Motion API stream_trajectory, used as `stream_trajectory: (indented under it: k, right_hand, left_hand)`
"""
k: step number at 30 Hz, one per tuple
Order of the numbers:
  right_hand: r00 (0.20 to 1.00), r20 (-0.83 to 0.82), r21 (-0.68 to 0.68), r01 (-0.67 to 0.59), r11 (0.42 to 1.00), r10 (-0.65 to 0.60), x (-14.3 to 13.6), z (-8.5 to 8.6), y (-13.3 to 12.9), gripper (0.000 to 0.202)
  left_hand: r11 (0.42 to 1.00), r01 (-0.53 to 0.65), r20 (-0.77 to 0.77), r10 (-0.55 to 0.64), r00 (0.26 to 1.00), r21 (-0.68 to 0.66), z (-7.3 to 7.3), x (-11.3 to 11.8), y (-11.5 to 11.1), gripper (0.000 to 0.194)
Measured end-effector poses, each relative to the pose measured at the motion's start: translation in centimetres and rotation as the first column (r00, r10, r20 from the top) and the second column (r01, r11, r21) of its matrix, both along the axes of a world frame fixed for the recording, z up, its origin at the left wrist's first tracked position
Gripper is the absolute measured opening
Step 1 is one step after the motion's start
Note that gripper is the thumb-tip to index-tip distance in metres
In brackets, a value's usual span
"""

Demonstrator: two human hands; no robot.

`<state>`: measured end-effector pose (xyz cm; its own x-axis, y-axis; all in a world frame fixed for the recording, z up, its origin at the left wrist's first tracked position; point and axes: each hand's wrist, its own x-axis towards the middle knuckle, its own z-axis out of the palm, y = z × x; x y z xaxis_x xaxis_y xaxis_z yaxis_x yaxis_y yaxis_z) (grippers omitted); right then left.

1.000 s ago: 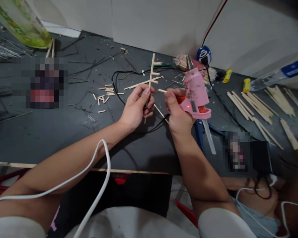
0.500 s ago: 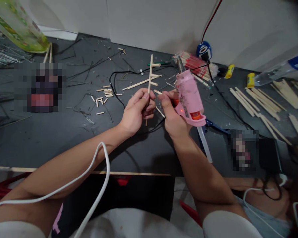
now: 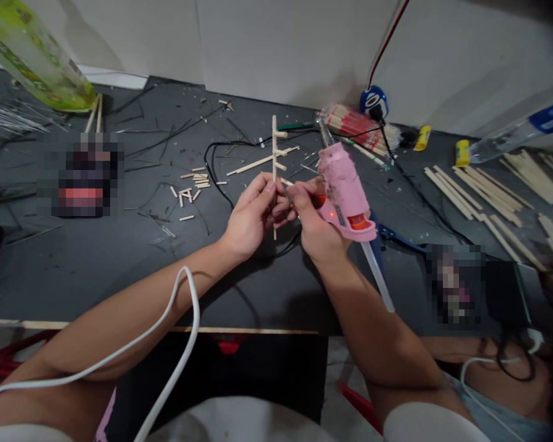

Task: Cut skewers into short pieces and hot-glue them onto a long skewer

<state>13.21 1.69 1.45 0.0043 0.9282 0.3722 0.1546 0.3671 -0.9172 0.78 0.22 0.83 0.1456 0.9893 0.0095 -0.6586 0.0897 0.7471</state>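
Pinched in my left hand (image 3: 253,215) is a thin wooden stick (image 3: 274,144), held upright, with short wooden pegs (image 3: 280,166) sticking out to its right. My right hand (image 3: 320,221) is closed around a pink glue gun (image 3: 345,184), whose metal nozzle points up and a clear glue stick (image 3: 378,279) hangs from its rear. Between thumb and forefinger the same hand also pinches a short wooden piece (image 3: 286,182), close to the upright stick. The fingers of both hands nearly meet; whether they touch is unclear.
Cut wooden pieces (image 3: 201,179) lie left of my hands on the dark table (image 3: 120,264). Longer sticks (image 3: 488,190), a clear bottle (image 3: 502,138) and a power bank-like dark box (image 3: 507,291) are at the right. A green bottle (image 3: 37,61) stands back left. Black cables cross the table.
The upright stick has shifted slightly left and down in view. My right hand, with the glue gun and short piece, has moved a little left, closer to my left hand.
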Motion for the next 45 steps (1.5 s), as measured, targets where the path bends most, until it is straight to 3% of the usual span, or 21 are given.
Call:
stream_trajectory:
  k: [4,13,20,36,45]
  right_hand:
    - [0.998,0.009,0.051,0.065,0.997,-0.066,-0.1,-0.5,0.3,0.028]
    - [0.966,-0.25,-0.076,-0.084,0.994,0.062,0.0,-1.5,2.0,0.026]
    - [0.98,-0.199,-0.118,-0.053,0.992,0.029,-0.2,-1.6,1.7,0.033]
    - [0.97,-0.241,-0.122,-0.06,0.991,0.029,-0.2,-1.5,1.6,0.031]
    - [0.981,-0.188,-0.1,-0.06,0.993,0.04,-0.1,-1.6,1.7,0.029]
  left_hand:
    - [0.999,-0.015,-0.018,0.015,1.0,0.031,0.0,0.2,0.0,0.032]
    - [0.997,-0.046,-0.064,0.05,0.997,0.066,0.0,0.4,0.0,0.035]
    - [0.997,-0.068,-0.028,0.069,0.997,0.047,-0.1,0.5,0.0,0.035]
    - [0.994,-0.059,-0.056,0.065,0.996,0.094,-0.3,0.3,0.1,0.036]
    - [0.996,-0.064,-0.059,0.068,0.996,0.067,-0.4,0.3,0.1,0.034]
